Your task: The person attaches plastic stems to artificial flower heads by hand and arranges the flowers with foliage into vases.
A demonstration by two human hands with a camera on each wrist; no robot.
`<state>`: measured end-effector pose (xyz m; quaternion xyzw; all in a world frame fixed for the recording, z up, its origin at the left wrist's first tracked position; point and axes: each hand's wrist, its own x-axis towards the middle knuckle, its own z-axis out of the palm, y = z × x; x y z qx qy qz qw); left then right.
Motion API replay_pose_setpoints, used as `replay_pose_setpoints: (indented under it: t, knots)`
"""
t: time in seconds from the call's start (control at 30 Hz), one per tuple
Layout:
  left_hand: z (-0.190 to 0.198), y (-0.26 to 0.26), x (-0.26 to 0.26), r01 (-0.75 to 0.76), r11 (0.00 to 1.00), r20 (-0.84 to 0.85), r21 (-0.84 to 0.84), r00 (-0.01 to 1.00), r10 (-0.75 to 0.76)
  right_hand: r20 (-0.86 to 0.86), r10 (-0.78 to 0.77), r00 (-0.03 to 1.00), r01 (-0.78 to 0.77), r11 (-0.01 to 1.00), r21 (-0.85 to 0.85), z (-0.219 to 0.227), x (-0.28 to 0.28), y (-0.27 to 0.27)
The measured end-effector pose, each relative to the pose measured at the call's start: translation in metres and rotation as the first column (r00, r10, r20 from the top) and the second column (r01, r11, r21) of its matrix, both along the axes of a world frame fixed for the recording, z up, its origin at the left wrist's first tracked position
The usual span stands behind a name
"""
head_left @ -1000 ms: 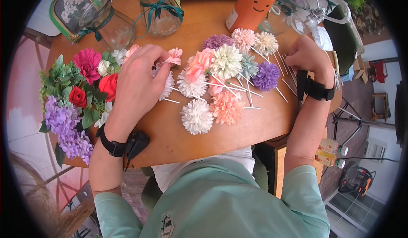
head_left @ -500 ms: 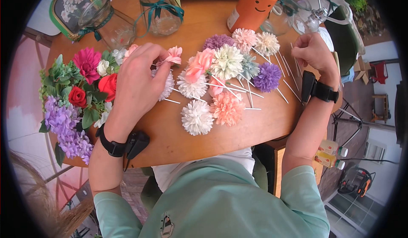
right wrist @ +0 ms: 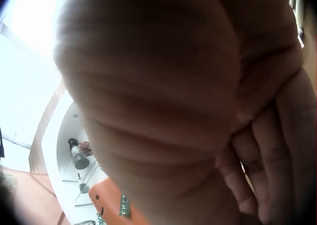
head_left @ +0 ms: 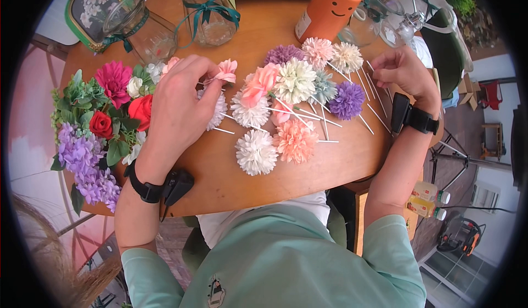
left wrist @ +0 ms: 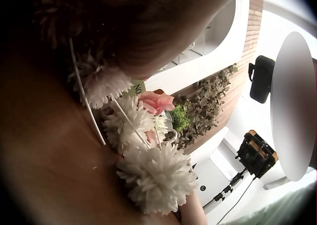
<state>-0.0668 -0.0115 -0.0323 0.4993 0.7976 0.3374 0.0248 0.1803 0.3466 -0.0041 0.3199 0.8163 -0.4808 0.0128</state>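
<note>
In the head view my left hand [head_left: 179, 110] is bent at the pink flower [head_left: 226, 71], which it pinches between thumb and fingers. White pompom flowers [head_left: 256, 151] lie close by, also large in the left wrist view [left wrist: 158, 178]. Over the right side of the table, my right hand [head_left: 408, 75] has its fingers curled, with a thin white stick [head_left: 370, 65] poking out at the fingertips. More white sticks [head_left: 378, 117] lie beside it. Its palm fills much of the right wrist view [right wrist: 158, 86], where the fingertips are partly hidden.
Peach [head_left: 296, 140], purple [head_left: 346, 100] and other flowers lie mid-table. Red and lilac flowers [head_left: 82, 151] with leaves are at the left. Two ribboned glass vases [head_left: 212, 30], an orange smiling pot [head_left: 327, 13] and a green-framed picture [head_left: 93, 5] stand at the back.
My right hand has shifted right from over the sticks, and its fingers have spread slightly; a stick end now shows at them. My left hand stays with the pink flower.
</note>
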Motion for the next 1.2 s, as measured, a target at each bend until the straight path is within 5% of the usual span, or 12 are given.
replay_pose_setpoints:
  t: [0.83, 1.2]
  knots:
    - [-0.002, 0.0, 0.0, -0.005, 1.0, 0.008, -0.021, 1.0, 0.005, 0.157, -0.086, 0.984, 0.054, 0.978, 0.2, 0.006, 0.003, -0.001]
    - [0.0, 0.0, -0.001, 0.001, 1.0, -0.004, -0.025, 1.0, -0.001, 0.344, -0.026, 0.938, -0.093, 0.941, 0.325, 0.012, -0.012, -0.025]
